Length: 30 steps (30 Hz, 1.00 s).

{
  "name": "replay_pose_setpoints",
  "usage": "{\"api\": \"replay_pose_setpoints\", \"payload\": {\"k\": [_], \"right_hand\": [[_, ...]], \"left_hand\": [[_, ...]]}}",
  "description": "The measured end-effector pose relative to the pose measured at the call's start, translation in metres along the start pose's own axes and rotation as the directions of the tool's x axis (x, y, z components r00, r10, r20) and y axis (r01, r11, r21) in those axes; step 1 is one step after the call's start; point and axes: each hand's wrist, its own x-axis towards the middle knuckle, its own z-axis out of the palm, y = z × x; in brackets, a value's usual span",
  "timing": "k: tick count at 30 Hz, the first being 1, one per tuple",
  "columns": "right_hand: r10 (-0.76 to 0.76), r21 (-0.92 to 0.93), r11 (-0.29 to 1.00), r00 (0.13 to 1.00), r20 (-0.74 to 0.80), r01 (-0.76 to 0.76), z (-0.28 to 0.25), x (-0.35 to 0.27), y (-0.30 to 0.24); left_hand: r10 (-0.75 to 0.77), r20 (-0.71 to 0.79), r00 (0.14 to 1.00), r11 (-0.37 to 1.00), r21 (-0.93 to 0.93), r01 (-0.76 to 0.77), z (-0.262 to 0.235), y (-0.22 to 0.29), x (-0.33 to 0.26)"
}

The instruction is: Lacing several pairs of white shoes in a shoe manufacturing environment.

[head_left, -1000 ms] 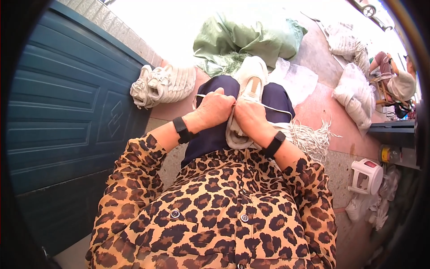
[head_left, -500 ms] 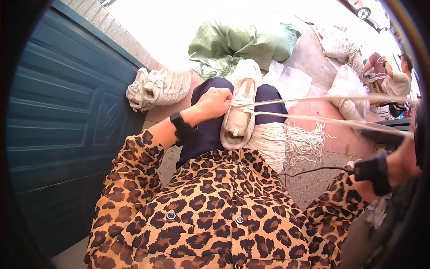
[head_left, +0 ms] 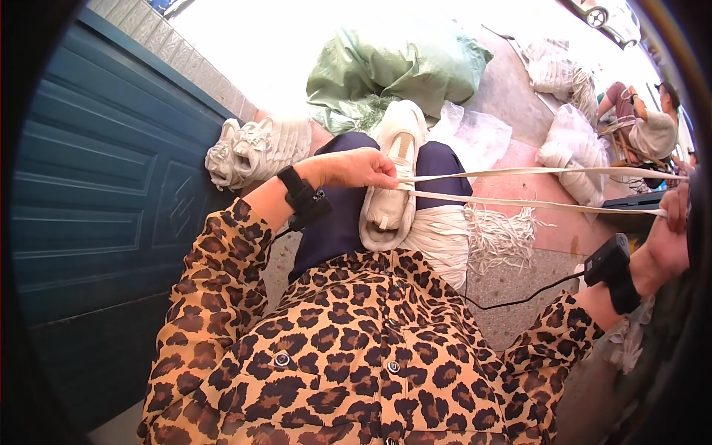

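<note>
**Lacing a white shoe on the lap**

Lace (head_left: 534,187) runs in two taut strands from the one white shoe (head_left: 391,178) lying across the lap, out to the far side of the view. The left hand (head_left: 356,167) is closed in a pinch right at the shoe's upper, fingertips pressing where both strands leave the eyelets. The right hand (head_left: 671,237) is stretched well out to the side, closed around the far ends of the lace, with both strands drawn tight between the two hands.

By the look of it, the step in hand is drawing the lace through and evening its two ends. The next move likely calls for keeping the pinch firm on the shoe so it does not slide off the lap, and matching tension on both strands.

Count: one shoe under the left hand, two lace strands, one bundle of white laces (head_left: 475,236) just below that shoe. Beyond the left hand, a pair of white shoes (head_left: 256,148) lies by the blue door (head_left: 96,200). One green sack (head_left: 393,70) sits past the shoe. Each wrist carries one black band.
</note>
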Motion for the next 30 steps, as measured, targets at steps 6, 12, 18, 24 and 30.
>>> {"api": "replay_pose_setpoints", "payload": {"k": [6, 12, 18, 24, 30], "right_hand": [[0.114, -0.530, 0.702, 0.810, -0.576, -0.476, 0.000, 0.008, 0.101], [0.497, -0.811, 0.428, 0.853, -0.158, -0.399, 0.043, -0.056, 0.263], [0.522, -0.865, 0.315, 0.833, -0.185, -0.390, 0.066, -0.076, 0.314], [0.459, -0.913, 0.200, 0.858, -0.233, -0.355, 0.066, -0.075, 0.325], [0.295, -0.971, 0.093, 0.938, -0.184, -0.220, 0.070, -0.084, 0.345]], "left_hand": [[0.140, -0.023, 0.990, 0.905, -0.402, -0.137, -0.033, 0.012, -0.019], [0.109, -0.573, 0.813, 0.525, -0.661, -0.536, -0.145, -0.007, -0.100], [0.060, -0.799, 0.599, 0.406, -0.529, -0.746, -0.236, -0.029, -0.216], [-0.351, -0.848, 0.398, 0.840, -0.473, -0.267, -0.184, -0.072, -0.182], [-0.194, -0.601, 0.775, 0.940, -0.341, -0.029, -0.049, -0.057, -0.069]]}}
